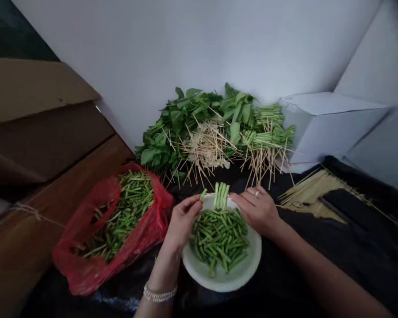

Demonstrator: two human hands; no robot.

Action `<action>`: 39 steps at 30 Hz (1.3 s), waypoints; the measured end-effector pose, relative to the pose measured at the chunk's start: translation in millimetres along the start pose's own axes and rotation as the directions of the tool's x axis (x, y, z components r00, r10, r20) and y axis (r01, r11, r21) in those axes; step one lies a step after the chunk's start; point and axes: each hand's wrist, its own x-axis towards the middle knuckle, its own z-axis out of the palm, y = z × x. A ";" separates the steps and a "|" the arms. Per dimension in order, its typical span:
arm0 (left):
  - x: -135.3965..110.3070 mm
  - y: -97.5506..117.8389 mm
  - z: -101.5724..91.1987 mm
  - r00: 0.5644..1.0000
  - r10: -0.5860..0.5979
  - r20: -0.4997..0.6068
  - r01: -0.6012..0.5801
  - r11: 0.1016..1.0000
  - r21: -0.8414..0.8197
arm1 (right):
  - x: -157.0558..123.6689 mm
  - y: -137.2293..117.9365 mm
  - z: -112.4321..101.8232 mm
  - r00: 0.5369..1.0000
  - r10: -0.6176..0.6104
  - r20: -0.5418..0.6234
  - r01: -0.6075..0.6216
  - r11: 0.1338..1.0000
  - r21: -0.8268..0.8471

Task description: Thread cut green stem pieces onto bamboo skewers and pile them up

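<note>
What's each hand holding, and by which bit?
The left hand pinches a green piece near its lower end; the right hand holds a skewer of green pieces beside them.

I am working under dim, cool light. The wall [199,48] is showing palest; the black sheeting [278,280] is sinking into shadow, glinting lower left. My hands [260,214] are appearing slightly soft; outer edges are stretching, blurring.

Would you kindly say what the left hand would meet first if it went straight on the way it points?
The left hand, pinching a short green stem piece, would probably first meet the upright row of pale-green cut stems, though depth is unclear.
</note>
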 end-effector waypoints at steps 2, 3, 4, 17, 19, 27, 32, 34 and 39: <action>-0.5 2.7 3.4 1.000 -0.019 -0.015 0.018 0.996 -0.087 | -0.7 -0.3 -1.5 1.000 -0.011 0.014 0.011 1.000 -0.012; -0.8 4.1 5.0 0.999 -0.026 -0.020 0.024 0.992 -0.121 | -1.0 -0.5 -2.1 1.000 -0.015 0.021 0.015 1.000 -0.016; -1.0 5.5 6.5 0.999 -0.031 -0.022 0.028 0.989 -0.148 | -1.4 -0.7 -2.4 0.999 -0.018 0.028 0.019 1.000 -0.020; -2.2 5.0 11.7 0.999 0.001 -0.038 -0.007 0.986 -0.164 | -3.8 -0.3 -1.1 0.997 -0.013 0.078 0.016 0.999 -0.039; -1.3 4.3 11.5 0.997 0.006 -0.077 -0.018 0.988 -0.153 | -4.2 -0.4 -0.9 0.997 -0.010 0.082 0.013 0.999 -0.035; -3.2 9.2 14.5 0.998 -0.028 -0.063 0.016 0.983 -0.185 | -2.9 -5.2 -0.6 0.997 -0.024 0.073 0.024 1.000 0.006; -5.7 9.0 14.9 0.998 -0.036 -0.042 0.026 0.976 -0.216 | -1.5 -8.1 -1.0 0.998 -0.008 0.066 0.006 0.999 0.036; -6.1 8.8 14.8 0.998 -0.062 -0.013 0.057 0.970 -0.236 | -1.8 -8.8 -0.8 0.997 0.000 0.071 -0.004 0.999 0.051; -7.5 10.1 16.3 0.996 -0.093 -0.011 0.088 0.972 -0.217 | -4.0 -9.7 1.4 0.997 0.017 0.079 -0.025 0.995 0.092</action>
